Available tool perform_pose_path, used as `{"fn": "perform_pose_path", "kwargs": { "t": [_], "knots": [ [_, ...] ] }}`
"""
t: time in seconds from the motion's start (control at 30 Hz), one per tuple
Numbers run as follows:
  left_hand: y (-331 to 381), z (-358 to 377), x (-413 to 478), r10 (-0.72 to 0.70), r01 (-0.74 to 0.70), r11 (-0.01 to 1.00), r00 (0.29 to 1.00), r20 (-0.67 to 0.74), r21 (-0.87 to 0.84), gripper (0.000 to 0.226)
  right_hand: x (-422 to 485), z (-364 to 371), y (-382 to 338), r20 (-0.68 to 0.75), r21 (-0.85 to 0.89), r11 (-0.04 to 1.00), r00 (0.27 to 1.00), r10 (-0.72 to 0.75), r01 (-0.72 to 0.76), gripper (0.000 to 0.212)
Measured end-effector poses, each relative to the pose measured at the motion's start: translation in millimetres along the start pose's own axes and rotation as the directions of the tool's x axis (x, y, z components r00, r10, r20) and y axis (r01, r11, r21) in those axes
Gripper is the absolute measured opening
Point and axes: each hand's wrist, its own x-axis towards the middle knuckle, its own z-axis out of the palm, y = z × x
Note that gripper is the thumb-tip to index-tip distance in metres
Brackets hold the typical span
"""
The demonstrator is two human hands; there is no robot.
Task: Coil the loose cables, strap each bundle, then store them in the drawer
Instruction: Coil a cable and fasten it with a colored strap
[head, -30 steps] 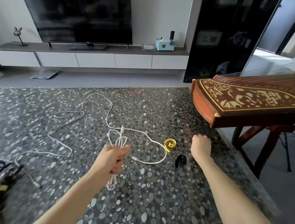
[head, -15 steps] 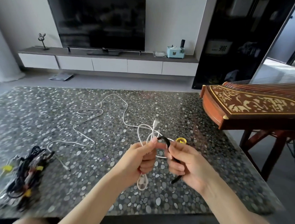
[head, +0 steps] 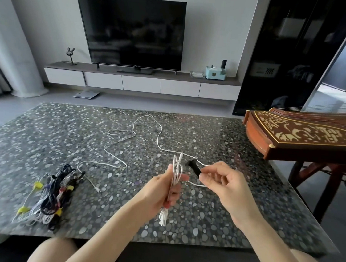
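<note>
Pebble-pattern table [head: 49, 135] w/ strapped bundles [head: 50, 196] at L, TV [head: 133, 32] ahead, zither [head: 306, 134] cut off at rt. Your L hand [head: 161, 191] grips the coiled white cable [head: 175, 170] above the table; R hand [head: 223, 180] pinches a black strap [head: 194, 167] beside it. Coil's middle hidden in your fist.

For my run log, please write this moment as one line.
step: strapping | left hand: holds coiled white cable | right hand: pinches black strap | wrap: not yet done

white cable [head: 176, 171] coiled, black strap [head: 194, 166] raised
</note>
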Motion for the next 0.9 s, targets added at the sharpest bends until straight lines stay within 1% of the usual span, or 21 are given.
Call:
{"fn": "perform_pose_path", "kwargs": {
  "t": [0.03, 0.1, 0.2, 0.23, 0.27, 0.3, 0.37, 0.4, 0.43, 0.5, 0.57, 0.6, 0.67, 0.73, 0.8, 0.87, 0.9],
  "knots": [
    [-1, 0, -1, 0.01, -0.01, 1.0, 1.0, -0.025, -0.008, 0.064, -1, -1, 1, 0.001, -0.052, 0.999, 1.0, -0.01, 0.01, 0.012],
    [-1, 0, -5, 0.038, -0.038, 0.999, 0.997, -0.069, -0.001, 0.069, -4, -1, 4, 0.049, -0.093, 0.996, 0.999, 0.019, -0.014, 0.013],
    [0, 4, -10, 0.079, -0.072, 0.994, 0.992, -0.093, 0.081, 0.071, -9, 4, 15, 0.05, -0.135, 0.99, 0.997, 0.06, -0.052, 0.015],
    [0, 5, -13, 0.095, -0.086, 0.991, 0.991, -0.091, 0.099, 0.069, -9, 5, 18, 0.03, -0.101, 0.991, 0.995, 0.091, -0.087, 0.013],
    [1, 5, -15, 0.111, -0.1, 0.988, 0.99, -0.089, 0.116, 0.067, -9, 6, 21, 0.013, -0.023, 0.989, 0.989, 0.147, -0.146, 0.012],
    [1, 6, -17, 0.128, -0.115, 0.984, 0.988, -0.089, 0.136, 0.065, -8, 6, 23, 0.002, 0.075, 0.974, 0.976, 0.216, -0.215, 0.016],
    [2, 9, -21, 0.154, -0.136, 0.972, 0.985, -0.078, 0.193, 0.059, -4, 5, 26, -0.016, 0.251, 0.901, 0.929, 0.37, -0.354, 0.03],
    [3, 10, -23, 0.157, -0.139, 0.964, 0.986, -0.065, 0.225, 0.054, -2, 5, 28, -0.005, 0.302, 0.86, 0.901, 0.434, -0.412, 0.03],
    [3, 12, -25, 0.159, -0.14, 0.957, 0.986, -0.055, 0.255, 0.047, -1, 5, 29, 0.032, 0.341, 0.82, 0.878, 0.478, -0.46, 0.027],
    [1, 15, -27, 0.171, -0.143, 0.937, 0.984, -0.06, 0.317, 0.034, -2, 6, 31, 0.168, 0.43, 0.715, 0.827, 0.536, -0.551, 0.02],
    [-3, 16, -28, 0.198, -0.141, 0.9, 0.975, -0.099, 0.412, 0.022, -4, 8, 32, 0.301, 0.498, 0.616, 0.788, 0.538, -0.61, 0.026],
    [-4, 17, -27, 0.213, -0.138, 0.878, 0.97, -0.116, 0.459, 0.019, -4, 9, 33, 0.339, 0.511, 0.594, 0.781, 0.525, -0.621, 0.032],
    [-8, 17, -25, 0.219, -0.131, 0.859, 0.968, -0.124, 0.494, 0.023, -6, 10, 33, 0.361, 0.502, 0.61, 0.79, 0.496, -0.613, 0.034],
    [-9, 17, -23, 0.197, -0.123, 0.88, 0.973, -0.117, 0.459, 0.025, -7, 8, 33, 0.369, 0.442, 0.683, 0.812, 0.452, -0.581, 0.032],
    [-10, 18, -22, 0.17, -0.123, 0.919, 0.981, -0.096, 0.374, 0.021, -10, 4, 34, 0.416, 0.376, 0.749, 0.821, 0.39, -0.546, 0.042],
    [-12, 17, -20, 0.167, -0.142, 0.957, 0.983, -0.078, 0.253, 0.018, -14, 3, 34, 0.468, 0.357, 0.78, 0.821, 0.327, -0.515, 0.051],
    [-12, 18, -19, 0.167, -0.146, 0.967, 0.982, -0.084, 0.211, 0.019, -16, 3, 35, 0.475, 0.357, 0.793, 0.827, 0.302, -0.494, 0.052]
  ]
}}
